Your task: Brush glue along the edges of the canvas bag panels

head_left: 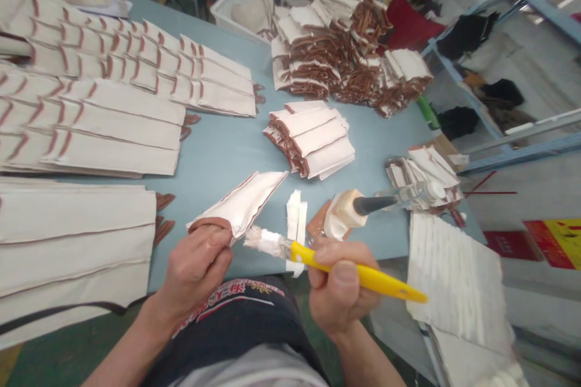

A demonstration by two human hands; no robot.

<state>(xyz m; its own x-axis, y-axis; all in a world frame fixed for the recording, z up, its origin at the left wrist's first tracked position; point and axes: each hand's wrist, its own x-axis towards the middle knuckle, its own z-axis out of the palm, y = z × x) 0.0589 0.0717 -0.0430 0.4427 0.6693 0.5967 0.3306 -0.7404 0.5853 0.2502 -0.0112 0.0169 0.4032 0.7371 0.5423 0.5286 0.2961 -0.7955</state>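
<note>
My left hand (197, 263) grips the brown-edged end of a small white fabric piece (249, 196), which stretches away over the table. In my right hand (342, 284) is a paintbrush (358, 275) with a yellow handle, pinched between thumb and fingers. The pale bristles point left and lie close to the fabric's near edge; whether they touch it I cannot tell. Two white strips (296, 217) lie just beyond the brush. A stack of similar white pieces with brown edges (318, 133) rests farther back. Beside my right hand stands a whitish container (342, 214) with a dark stem.
Overlapping rows of white panels with brown trim (113, 127) cover the left of the blue table (218, 154). Piled bundles (336, 42) and a white bin (236, 9) stand at the back. A smaller stack (424, 172) and white ribbed sheets (458, 272) are at right, near a blue shelf frame (503, 148).
</note>
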